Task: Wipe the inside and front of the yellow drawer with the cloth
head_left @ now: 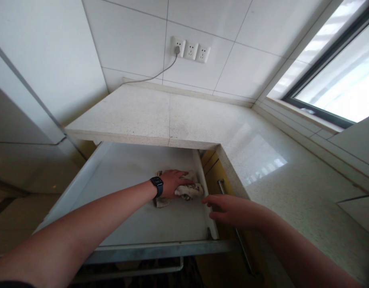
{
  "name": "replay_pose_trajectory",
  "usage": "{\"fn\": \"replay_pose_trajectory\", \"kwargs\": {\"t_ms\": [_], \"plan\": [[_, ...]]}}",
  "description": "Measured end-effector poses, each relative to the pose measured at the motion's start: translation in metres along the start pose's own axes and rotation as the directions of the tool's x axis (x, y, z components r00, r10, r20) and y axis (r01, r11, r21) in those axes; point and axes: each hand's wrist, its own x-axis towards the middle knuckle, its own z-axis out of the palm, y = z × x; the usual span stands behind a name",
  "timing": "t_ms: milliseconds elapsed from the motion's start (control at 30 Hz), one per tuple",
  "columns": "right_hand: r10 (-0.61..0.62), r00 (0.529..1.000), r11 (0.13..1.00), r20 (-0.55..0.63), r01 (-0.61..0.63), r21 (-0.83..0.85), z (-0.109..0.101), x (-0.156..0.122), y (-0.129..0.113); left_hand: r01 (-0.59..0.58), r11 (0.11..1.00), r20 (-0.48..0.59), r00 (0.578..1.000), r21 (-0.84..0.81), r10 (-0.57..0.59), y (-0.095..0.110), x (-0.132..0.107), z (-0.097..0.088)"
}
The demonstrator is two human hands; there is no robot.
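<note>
My left hand (pixel 173 183), with a black watch (pixel 157 186) on the wrist, presses down on a crumpled, patterned rag (pixel 191 191) inside a pulled-out white drawer (pixel 124 204). The fingers spread over the rag and grip it against the drawer's bottom, near the right wall. My right hand (pixel 225 210) is beside that wall, thumb and fingers apart, with nothing held. Its fingertips reach the wall's top edge; whether they touch it I cannot tell.
A pale stone countertop (pixel 142 114) overhangs the drawer and turns along the right. Below it stands a yellow cabinet front with a metal bar handle (pixel 243 252). A plugged-in grey cord (pixel 154 76) runs from the wall sockets (pixel 190 51). A window (pixel 337 76) is at the right.
</note>
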Motion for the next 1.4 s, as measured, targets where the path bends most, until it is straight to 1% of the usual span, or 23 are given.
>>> {"fn": "replay_pose_trajectory", "kwargs": {"t_ms": [100,233,300,400,467,600,700,833,900,1000,1100,1267,1400], "plan": [[-0.001,1.000,1.000,0.007,0.001,-0.007,0.000,0.001,0.000,0.011,1.000,-0.014,1.000,0.002,-0.011,0.003,0.000,0.003],[-0.019,1.000,1.000,0.006,0.019,-0.006,0.000,0.000,-0.001,-0.067,0.998,0.025,0.997,0.006,0.067,0.017,0.000,0.007],[-0.017,1.000,1.000,0.005,0.017,0.001,-0.001,-0.001,-0.001,-0.090,0.996,0.025,0.996,0.010,0.089,0.023,0.000,0.008],[-0.015,1.000,1.000,0.016,0.015,0.007,-0.001,-0.001,-0.002,-0.102,0.995,0.028,0.994,0.013,0.101,0.023,0.001,0.008],[-0.009,1.000,1.000,0.022,0.009,0.004,-0.001,-0.001,-0.002,-0.082,0.997,0.029,0.996,0.014,0.081,0.018,0.002,0.006],[0.017,1.000,1.000,0.014,-0.017,0.003,0.000,0.000,0.001,0.063,0.998,-0.033,0.997,0.022,-0.063,0.003,0.002,0.003],[0.006,1.000,1.000,0.006,-0.006,0.010,0.001,0.000,0.003,0.124,0.992,-0.065,0.990,0.018,-0.123,-0.001,0.000,0.003],[0.020,1.000,1.000,0.008,-0.020,0.008,0.000,0.000,0.000,0.115,0.993,-0.076,0.991,0.014,-0.113,0.010,0.000,0.009],[0.017,1.000,1.000,0.012,-0.017,-0.003,-0.001,-0.001,-0.002,0.071,0.997,-0.067,0.995,0.008,-0.070,0.020,0.001,0.012],[-0.019,1.000,1.000,0.017,0.019,-0.005,-0.002,-0.001,-0.003,0.014,1.000,-0.054,0.998,0.013,-0.013,0.031,0.001,0.017],[-0.024,1.000,1.000,0.019,0.024,0.002,-0.001,0.000,-0.002,0.024,0.999,-0.043,0.999,0.042,-0.023,0.037,0.001,0.019],[-0.012,1.000,1.000,0.024,0.012,-0.001,-0.001,0.000,0.001,0.102,0.994,-0.041,0.994,0.050,-0.100,0.034,0.005,0.017],[0.008,1.000,1.000,0.018,-0.008,-0.002,0.000,0.000,0.002,0.170,0.984,-0.071,0.983,0.047,-0.167,0.017,0.008,0.014]]}}
